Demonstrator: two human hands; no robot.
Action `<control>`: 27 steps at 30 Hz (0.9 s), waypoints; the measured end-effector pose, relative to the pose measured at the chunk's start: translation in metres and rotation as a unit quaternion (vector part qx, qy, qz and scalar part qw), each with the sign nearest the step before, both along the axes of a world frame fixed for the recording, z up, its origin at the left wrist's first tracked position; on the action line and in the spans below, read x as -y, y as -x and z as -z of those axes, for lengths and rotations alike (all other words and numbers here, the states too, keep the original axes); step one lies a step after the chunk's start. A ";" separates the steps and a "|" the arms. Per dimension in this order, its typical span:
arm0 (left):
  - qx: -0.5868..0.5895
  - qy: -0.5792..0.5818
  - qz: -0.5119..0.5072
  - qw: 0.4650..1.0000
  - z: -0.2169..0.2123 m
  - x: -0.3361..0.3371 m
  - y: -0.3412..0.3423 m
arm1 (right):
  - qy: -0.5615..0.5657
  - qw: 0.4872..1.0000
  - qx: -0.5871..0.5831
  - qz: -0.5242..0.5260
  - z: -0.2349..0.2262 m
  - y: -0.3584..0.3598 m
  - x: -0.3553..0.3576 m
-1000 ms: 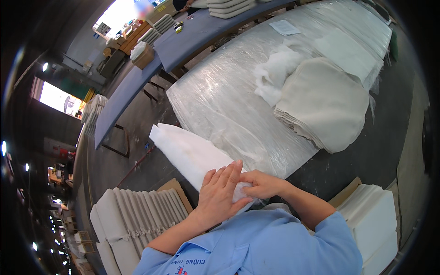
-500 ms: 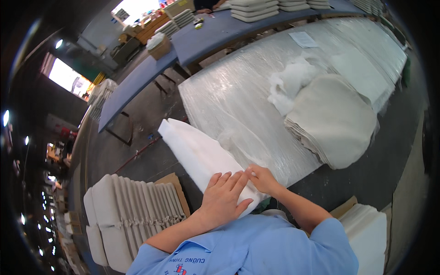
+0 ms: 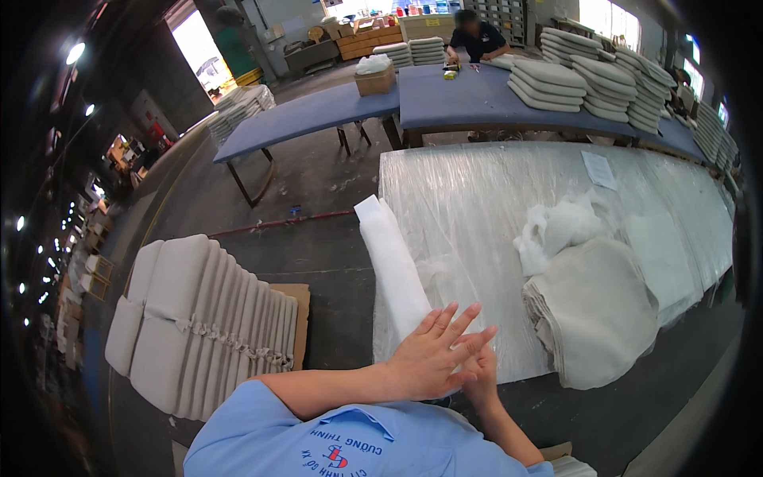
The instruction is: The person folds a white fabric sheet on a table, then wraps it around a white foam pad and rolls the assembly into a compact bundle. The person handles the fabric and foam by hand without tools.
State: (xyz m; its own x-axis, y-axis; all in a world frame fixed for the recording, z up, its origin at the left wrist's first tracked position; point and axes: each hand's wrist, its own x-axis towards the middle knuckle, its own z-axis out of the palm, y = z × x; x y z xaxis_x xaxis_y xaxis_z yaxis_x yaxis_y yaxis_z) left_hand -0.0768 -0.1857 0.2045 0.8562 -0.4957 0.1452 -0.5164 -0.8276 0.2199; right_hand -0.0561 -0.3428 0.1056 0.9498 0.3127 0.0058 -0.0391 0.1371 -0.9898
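Observation:
A long white padded roll (image 3: 392, 266) lies along the left edge of a table wrapped in clear plastic (image 3: 477, 191), its near end reaching toward me. My left hand (image 3: 433, 359) lies flat on that near end, fingers spread. My right hand (image 3: 482, 378) is tucked just under and behind the left one, gripping the same end; most of it is hidden. Both light blue sleeves come in from the bottom edge.
A stack of beige fabric covers (image 3: 596, 310) and white fluffy filling (image 3: 556, 226) sit on the plastic-covered table. Cushions stand in a row on the floor (image 3: 199, 318) at left. Behind are blue tables (image 3: 318, 115) with cushion stacks (image 3: 588, 83), a cardboard box (image 3: 375, 79) and a seated person (image 3: 477, 36).
The white roll has swung from lying slantwise to running straighter along the table's left edge. Both hands stay on its near end, and the view has tilted up toward the back tables.

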 end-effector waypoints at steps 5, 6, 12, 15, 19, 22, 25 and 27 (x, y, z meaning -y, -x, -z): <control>-0.012 0.040 0.013 0.999 -0.003 0.004 -0.006 | 0.161 0.985 0.053 -0.029 0.018 -0.028 0.002; -0.021 0.071 0.024 0.997 -0.005 -0.001 -0.009 | 0.163 0.985 0.040 -0.031 0.020 -0.032 0.005; 0.079 0.006 -0.161 0.984 -0.019 -0.091 -0.092 | 0.039 0.990 -0.102 -0.084 0.039 -0.032 -0.006; -0.033 -0.064 -0.148 0.986 -0.018 -0.112 -0.122 | 0.072 0.991 -0.091 -0.066 0.047 -0.033 -0.004; -0.061 -0.005 -0.102 0.993 -0.018 -0.111 -0.133 | 0.004 0.994 -0.110 0.007 0.047 -0.033 0.009; -0.035 0.010 -0.122 0.992 -0.010 -0.110 -0.130 | 0.016 0.998 -0.032 0.060 0.023 -0.026 0.014; -0.018 0.011 -0.135 0.991 -0.011 -0.106 -0.128 | 0.063 0.992 0.097 0.051 -0.024 -0.014 -0.005; 0.007 0.016 -0.136 0.991 -0.009 -0.107 -0.131 | 0.094 0.980 0.174 -0.007 -0.038 -0.014 -0.023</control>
